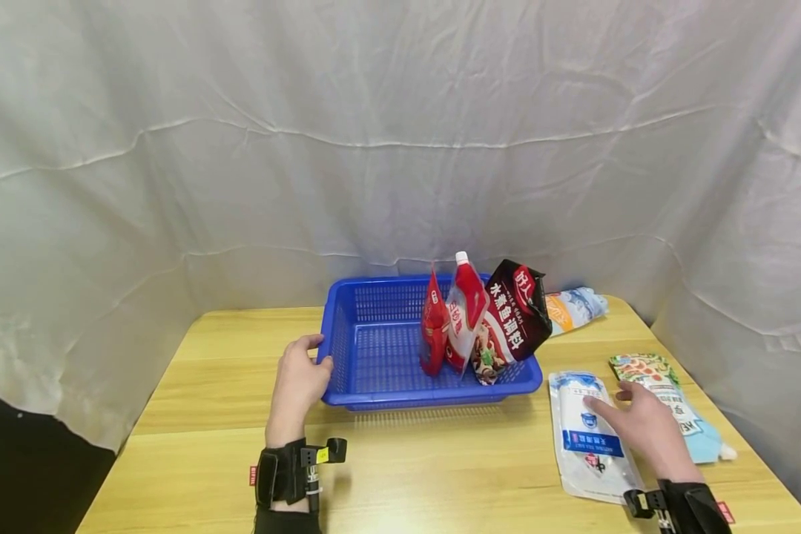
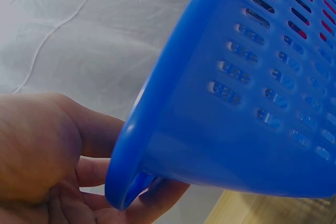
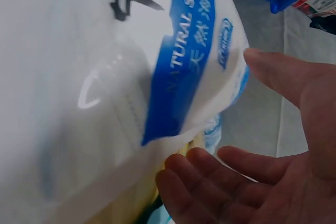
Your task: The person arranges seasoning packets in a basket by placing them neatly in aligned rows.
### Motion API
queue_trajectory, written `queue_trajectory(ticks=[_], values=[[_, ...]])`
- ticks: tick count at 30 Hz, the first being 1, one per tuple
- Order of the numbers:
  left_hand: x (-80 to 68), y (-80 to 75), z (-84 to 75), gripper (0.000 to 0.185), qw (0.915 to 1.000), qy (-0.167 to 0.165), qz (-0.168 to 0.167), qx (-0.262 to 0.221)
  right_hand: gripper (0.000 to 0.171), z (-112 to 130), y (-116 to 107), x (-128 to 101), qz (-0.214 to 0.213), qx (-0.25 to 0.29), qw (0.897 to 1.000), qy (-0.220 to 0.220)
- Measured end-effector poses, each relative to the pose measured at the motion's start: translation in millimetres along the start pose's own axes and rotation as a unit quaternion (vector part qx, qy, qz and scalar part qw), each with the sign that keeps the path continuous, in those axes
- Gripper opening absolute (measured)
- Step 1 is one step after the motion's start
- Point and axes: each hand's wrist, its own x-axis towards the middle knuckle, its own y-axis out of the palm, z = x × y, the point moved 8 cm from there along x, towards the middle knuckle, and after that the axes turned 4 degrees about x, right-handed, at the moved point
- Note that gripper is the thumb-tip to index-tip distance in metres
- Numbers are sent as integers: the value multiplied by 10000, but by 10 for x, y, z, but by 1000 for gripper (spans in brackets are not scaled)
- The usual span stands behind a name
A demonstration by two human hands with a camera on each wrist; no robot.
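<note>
At the left end of a blue plastic basket (image 1: 434, 397), my left hand (image 1: 302, 380) grips the rim; the left wrist view has a finger curled beneath the rim (image 2: 137, 129). My right hand (image 1: 647, 426) hovers over the right side of a white and blue bag of sea salt (image 1: 574, 437) lying on the table. Its fingers are spread, and in the right wrist view the thumb is by the edge of the salt bag (image 3: 210, 77), with the other fingers apart from it. Whether the thumb touches the bag, I cannot tell.
In the basket's right half stand a red packet (image 1: 433, 330), a red spouted pouch (image 1: 466, 311) and a black seasoning bag (image 1: 517, 311), leaning over the rim. A spouted pouch (image 1: 684, 419) lies right of the salt; an orange and blue packet (image 1: 574, 308) lies behind. Grey curtain encloses the table (image 1: 440, 475).
</note>
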Motion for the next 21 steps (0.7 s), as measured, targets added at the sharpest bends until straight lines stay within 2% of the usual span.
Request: queue_trajectory(ticks=[4,11,21], values=[[5,-2,1,48,10000,23,-8,-8,119,-39,65,21,160,-34,9998,131],[9,4,2,48,10000,18,-35,-7,123,-37,101,44,341,-196,9992,27],[4,4,-4,48,10000,14,-6,-91,119,-61,147,85,433,-210,9988,86]])
